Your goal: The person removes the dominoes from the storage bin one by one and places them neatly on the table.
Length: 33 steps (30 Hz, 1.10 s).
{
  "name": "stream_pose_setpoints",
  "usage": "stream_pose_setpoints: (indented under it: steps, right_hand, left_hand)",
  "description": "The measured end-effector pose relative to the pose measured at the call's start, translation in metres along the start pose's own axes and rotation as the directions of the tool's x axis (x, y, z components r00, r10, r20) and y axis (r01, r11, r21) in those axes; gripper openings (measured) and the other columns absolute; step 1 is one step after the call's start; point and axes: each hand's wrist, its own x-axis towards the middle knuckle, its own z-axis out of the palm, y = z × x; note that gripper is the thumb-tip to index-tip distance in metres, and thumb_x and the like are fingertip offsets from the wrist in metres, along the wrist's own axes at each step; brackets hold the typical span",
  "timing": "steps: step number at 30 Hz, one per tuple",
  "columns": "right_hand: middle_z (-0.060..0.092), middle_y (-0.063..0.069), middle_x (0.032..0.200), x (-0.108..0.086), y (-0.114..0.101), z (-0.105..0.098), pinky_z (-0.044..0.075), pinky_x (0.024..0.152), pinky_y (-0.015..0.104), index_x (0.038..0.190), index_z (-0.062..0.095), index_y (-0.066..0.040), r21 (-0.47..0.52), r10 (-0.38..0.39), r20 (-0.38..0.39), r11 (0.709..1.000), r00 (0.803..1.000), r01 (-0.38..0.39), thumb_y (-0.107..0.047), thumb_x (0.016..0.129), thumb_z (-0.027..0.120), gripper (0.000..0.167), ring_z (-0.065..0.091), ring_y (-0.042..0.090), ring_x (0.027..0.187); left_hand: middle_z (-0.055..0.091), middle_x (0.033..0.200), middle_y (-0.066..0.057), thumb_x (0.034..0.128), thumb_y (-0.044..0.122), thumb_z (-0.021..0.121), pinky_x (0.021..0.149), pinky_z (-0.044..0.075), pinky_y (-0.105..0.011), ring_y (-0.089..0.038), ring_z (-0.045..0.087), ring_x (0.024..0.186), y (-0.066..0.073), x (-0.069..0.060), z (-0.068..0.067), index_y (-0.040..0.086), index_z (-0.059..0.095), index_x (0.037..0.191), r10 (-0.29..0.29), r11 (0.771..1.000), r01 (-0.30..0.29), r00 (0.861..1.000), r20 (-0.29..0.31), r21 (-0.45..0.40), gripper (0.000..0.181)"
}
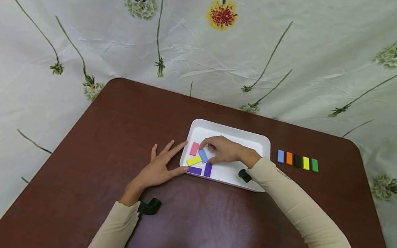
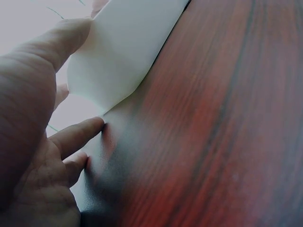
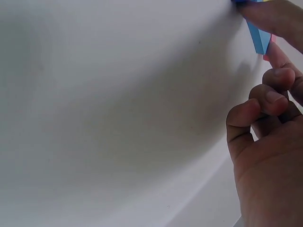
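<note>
A white tray holds several small flat blocks at its left end. My right hand reaches into it and pinches a light blue block between thumb and index finger; the other fingers are curled in. In the right wrist view this blue block shows between the fingertips. Touching or close to it lies a yellow block. Around these are a pink block and two purple blocks, one flat along the near wall, one upright beside it. My left hand, fingers spread, rests against the tray's left corner.
Right of the tray stands a row of blocks on the brown table: blue, orange, black, yellow and green. A flowered cloth hangs behind the table.
</note>
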Motion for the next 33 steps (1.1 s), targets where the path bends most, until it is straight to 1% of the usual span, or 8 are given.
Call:
stream_pose_setpoints:
  steps: [7,12,15,21,26,30,33]
  right_hand:
    - [0.042,-0.001,0.084,-0.003,0.001,-0.002,0.038,0.080,0.027,0.126,0.063,-0.009,0.033,0.022,-0.023,0.999,0.999,-0.021,-0.011,0.084,0.080,0.045,0.044,0.014,0.085]
    - [0.038,-0.002,0.078,-0.010,0.001,-0.011,0.036,0.077,0.027,0.124,0.064,-0.006,0.064,0.003,-0.074,0.998,0.997,0.002,-0.009,0.084,0.078,0.043,0.041,0.013,0.078]
    - [0.037,-0.003,0.076,-0.014,0.002,-0.017,0.036,0.077,0.028,0.123,0.064,-0.007,0.081,-0.005,-0.106,0.997,0.994,0.014,-0.009,0.084,0.078,0.042,0.040,0.013,0.076]
    - [0.036,-0.002,0.075,-0.025,0.005,-0.030,0.037,0.075,0.031,0.125,0.064,-0.009,0.118,0.016,-0.167,0.993,0.986,0.004,-0.011,0.085,0.079,0.043,0.038,0.014,0.074]
    - [0.042,0.005,0.080,-0.046,0.011,-0.043,0.037,0.072,0.032,0.125,0.064,-0.008,0.135,0.034,-0.244,0.991,0.969,-0.001,-0.011,0.085,0.079,0.043,0.041,0.018,0.076]
    - [0.043,0.009,0.085,-0.072,0.018,-0.053,0.035,0.070,0.031,0.127,0.063,-0.009,0.178,0.063,-0.299,0.984,0.952,-0.009,-0.012,0.088,0.077,0.042,0.039,0.018,0.075]
    - [0.042,0.009,0.086,-0.092,0.027,-0.059,0.034,0.069,0.030,0.128,0.062,-0.010,0.193,0.087,-0.340,0.981,0.936,-0.021,-0.014,0.090,0.076,0.041,0.037,0.016,0.073]
  left_hand:
    - [0.039,0.160,-0.007,0.0912,0.045,0.071,0.115,-0.014,-0.066,-0.036,0.015,0.155,0.001,-0.001,0.001,0.030,0.029,0.159,0.013,1.000,-0.013,1.000,-0.007,-0.006,0.081]
    - [0.038,0.160,-0.005,0.0914,0.046,0.070,0.116,-0.015,-0.064,-0.033,0.014,0.155,0.000,-0.001,0.001,0.032,0.028,0.159,-0.001,1.000,0.001,1.000,-0.002,-0.004,0.081]
    - [0.038,0.161,-0.004,0.0915,0.047,0.070,0.116,-0.015,-0.063,-0.031,0.014,0.156,0.000,-0.001,0.000,0.033,0.028,0.159,-0.010,1.000,0.010,1.000,0.001,0.003,0.081]
    - [0.038,0.160,-0.004,0.0912,0.047,0.070,0.116,-0.015,-0.064,-0.032,0.014,0.156,-0.001,0.000,0.000,0.033,0.028,0.159,-0.011,1.000,0.011,1.000,0.002,0.008,0.081]
    - [0.039,0.160,-0.004,0.0916,0.047,0.070,0.115,-0.016,-0.064,-0.031,0.013,0.156,-0.001,0.000,0.000,0.034,0.026,0.159,-0.005,1.000,0.005,1.000,0.005,0.000,0.081]
    - [0.040,0.160,-0.004,0.0915,0.046,0.070,0.115,-0.016,-0.064,-0.031,0.013,0.156,0.000,0.000,0.000,0.033,0.027,0.159,-0.004,1.000,0.004,1.000,0.004,-0.002,0.081]
    - [0.039,0.160,-0.004,0.0914,0.046,0.070,0.116,-0.016,-0.064,-0.031,0.013,0.156,0.000,-0.001,0.000,0.033,0.027,0.159,-0.006,1.000,0.006,1.000,0.003,0.000,0.082]
